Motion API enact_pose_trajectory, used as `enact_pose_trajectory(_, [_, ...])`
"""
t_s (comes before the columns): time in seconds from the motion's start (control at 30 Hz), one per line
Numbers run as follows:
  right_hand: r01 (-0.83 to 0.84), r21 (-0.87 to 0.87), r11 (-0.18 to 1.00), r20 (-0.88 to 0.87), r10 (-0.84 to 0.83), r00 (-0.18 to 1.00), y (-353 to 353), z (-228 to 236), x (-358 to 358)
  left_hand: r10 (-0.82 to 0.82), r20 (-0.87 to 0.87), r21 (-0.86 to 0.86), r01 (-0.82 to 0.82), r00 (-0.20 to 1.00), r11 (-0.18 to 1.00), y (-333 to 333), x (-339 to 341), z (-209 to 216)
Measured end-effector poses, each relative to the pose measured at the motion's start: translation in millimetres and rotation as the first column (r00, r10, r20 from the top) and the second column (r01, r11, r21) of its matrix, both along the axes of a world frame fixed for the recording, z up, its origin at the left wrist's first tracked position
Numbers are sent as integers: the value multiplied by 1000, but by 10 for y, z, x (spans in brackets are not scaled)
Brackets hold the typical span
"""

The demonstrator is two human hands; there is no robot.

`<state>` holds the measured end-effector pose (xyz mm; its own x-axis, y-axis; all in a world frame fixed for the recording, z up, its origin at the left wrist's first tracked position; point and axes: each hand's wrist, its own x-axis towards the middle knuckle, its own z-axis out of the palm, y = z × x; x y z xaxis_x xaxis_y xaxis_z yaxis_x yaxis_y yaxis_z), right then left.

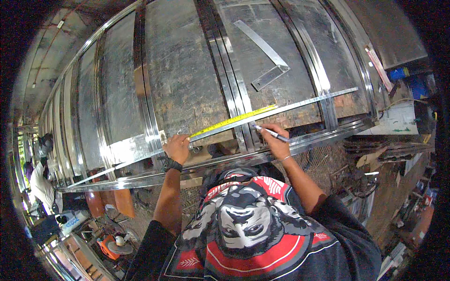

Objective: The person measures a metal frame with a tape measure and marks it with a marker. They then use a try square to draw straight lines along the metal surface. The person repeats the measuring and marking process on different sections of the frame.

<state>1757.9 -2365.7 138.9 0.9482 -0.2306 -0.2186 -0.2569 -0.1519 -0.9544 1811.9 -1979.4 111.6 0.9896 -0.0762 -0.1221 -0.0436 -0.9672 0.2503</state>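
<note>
A yellow tape measure [229,122] runs its blade to the right, alongside a long thin metal strip [300,104] that lies slantwise across shiny metal bars [240,107]. My left hand [178,149] is closed on the tape at the blade's left end, over the strip; the tape's case does not show. In my right hand [276,141] a marker pen [275,135] is gripped, its tip close to one upright bar just below the strip. Farther away, a metal try square [265,49] rests on the dark, scuffed board [178,61].
Parallel bars continue to the far left, joined by a front rail [211,165] near my body. Another person in a light top [42,182] is at the left end. An orange power tool [112,247] sits low at left. Scrap and sheets [396,117] lie at right.
</note>
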Motion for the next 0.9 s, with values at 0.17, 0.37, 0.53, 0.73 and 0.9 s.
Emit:
enact_pose_trajectory(0.17, [-30, 51, 998, 100, 25, 995, 319, -81, 28, 41, -23, 2, -41, 999, 999, -55, -18, 44])
enact_pose_trajectory(0.37, [1, 45, 999, 17, -2, 1000, 363, -129, 29, 63, -30, -42, -65, 998, 997, -36, -6, -1])
enact_pose_trajectory(0.53, [-36, -31, 999, 197, 41, 980, 412, -64, 108, 66, -59, -5, -67, 996, 998, -65, 7, 37])
enact_pose_trajectory(0.73, [-47, -18, 999, 86, 48, 995, 403, -98, 85, 61, -55, -6, -61, 997, 998, -42, -6, -1])
enact_pose_trajectory(0.9, [-47, -116, 992, 141, 63, 988, 400, -132, 96, 52, -67, 20, -50, 996, 999, -58, 3, 24])
